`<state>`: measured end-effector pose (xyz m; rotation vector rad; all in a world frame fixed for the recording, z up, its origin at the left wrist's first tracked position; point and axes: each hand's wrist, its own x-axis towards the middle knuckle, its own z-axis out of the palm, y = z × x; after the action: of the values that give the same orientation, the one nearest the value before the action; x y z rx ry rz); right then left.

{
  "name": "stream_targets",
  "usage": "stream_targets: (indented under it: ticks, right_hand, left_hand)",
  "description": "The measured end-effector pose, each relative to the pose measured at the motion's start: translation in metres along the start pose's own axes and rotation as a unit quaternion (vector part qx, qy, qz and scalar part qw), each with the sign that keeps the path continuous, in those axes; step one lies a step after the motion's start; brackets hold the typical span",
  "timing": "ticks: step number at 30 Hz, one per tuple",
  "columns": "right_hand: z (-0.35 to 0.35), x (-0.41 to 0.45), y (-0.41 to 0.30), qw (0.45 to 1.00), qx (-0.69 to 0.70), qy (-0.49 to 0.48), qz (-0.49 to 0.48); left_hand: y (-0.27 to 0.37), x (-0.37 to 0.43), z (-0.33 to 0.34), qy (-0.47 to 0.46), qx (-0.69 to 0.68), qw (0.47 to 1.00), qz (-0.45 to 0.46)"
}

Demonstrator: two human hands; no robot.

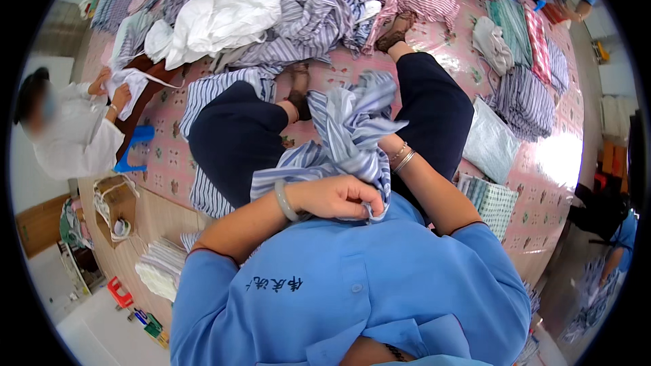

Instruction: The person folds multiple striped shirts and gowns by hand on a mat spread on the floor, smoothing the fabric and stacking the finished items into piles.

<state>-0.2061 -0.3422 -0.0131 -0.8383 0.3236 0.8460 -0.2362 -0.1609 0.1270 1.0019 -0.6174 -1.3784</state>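
A blue-and-white striped cloth garment (346, 132) is bunched and twisted over my lap, its upper folds blurred. My left hand (348, 197), below a pale bangle, pinches an edge of it close to my blue shirt. My right hand (390, 145) reaches into the folds from the right, with metal bracelets at the wrist. The cloth covers its fingers, so their grip is hidden. More blue-and-white striped cloth (208, 96) lies under and beside my left leg.
A heap of striped garments (315, 15) and a white cloth (229, 15) lie ahead on the pink patterned cover (168, 162). Folded striped cloth (524, 101) is stacked at right, near a pale blue folded piece (491, 137). At left, a person (76, 122) handles white cloth by a blue stool (135, 147).
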Motion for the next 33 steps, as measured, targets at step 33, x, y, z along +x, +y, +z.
stream_targets:
  ticks: [33]
  right_hand:
    - [0.105,-0.033,-0.199,0.606,-0.516,0.122,-0.593]
  left_hand:
    - [0.078,-0.045,-0.112,0.351,-0.03,0.873,0.337]
